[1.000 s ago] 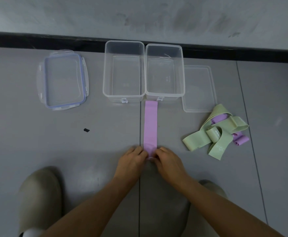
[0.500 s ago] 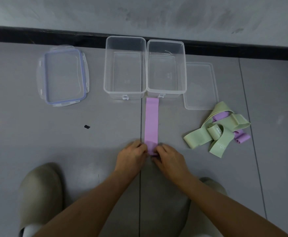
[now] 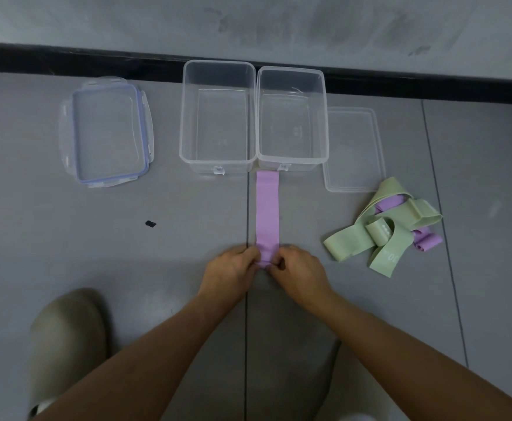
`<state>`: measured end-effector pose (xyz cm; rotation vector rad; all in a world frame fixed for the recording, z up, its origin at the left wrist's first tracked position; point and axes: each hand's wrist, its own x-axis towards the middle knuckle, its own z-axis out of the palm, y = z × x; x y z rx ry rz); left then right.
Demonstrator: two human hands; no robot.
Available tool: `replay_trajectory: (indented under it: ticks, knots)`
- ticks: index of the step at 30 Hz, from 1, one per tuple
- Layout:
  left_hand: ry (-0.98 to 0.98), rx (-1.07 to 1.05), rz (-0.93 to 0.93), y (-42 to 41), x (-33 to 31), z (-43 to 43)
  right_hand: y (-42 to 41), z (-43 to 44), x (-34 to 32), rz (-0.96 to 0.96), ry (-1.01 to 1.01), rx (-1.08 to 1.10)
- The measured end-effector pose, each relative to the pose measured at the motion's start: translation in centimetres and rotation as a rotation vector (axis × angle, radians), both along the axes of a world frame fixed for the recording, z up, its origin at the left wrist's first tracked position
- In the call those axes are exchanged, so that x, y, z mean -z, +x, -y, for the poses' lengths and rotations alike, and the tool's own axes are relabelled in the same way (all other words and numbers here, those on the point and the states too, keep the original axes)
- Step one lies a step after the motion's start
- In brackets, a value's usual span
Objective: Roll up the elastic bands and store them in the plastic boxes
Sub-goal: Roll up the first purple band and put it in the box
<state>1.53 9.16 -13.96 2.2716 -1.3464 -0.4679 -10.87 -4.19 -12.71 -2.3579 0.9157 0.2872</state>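
Observation:
A purple elastic band point(image 3: 267, 208) lies flat on the grey floor, stretching from the boxes toward me. Its near end is curled into a small roll. My left hand point(image 3: 233, 270) and my right hand point(image 3: 298, 270) pinch that roll from either side. Two clear plastic boxes stand side by side at the far end, the left box point(image 3: 217, 161) and the right box point(image 3: 292, 161), both with nothing inside. A heap of green and purple bands point(image 3: 385, 229) lies to the right.
A blue-rimmed lid point(image 3: 107, 132) lies left of the boxes and a plain clear lid point(image 3: 353, 147) right of them. A small black scrap point(image 3: 150, 223) sits on the floor. My beige shoe point(image 3: 66, 338) is at the lower left. A black skirting strip point(image 3: 66, 60) runs along the wall.
The roll at the band's near end has grown a little and both hands have crept forward with it, so the flat part looks shorter.

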Motion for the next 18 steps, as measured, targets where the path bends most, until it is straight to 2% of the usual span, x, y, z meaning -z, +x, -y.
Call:
replay_trajectory:
  ticks: [7,18]
  knots:
    - [-0.027,0.016,0.060,-0.1,0.2,0.1,-1.2,-0.7,0.4,0.137,-0.017,0.037]
    - [0.012,-0.074,0.072,-0.5,0.9,0.7,-1.0,0.4,0.2,0.189,-0.281,-0.255]
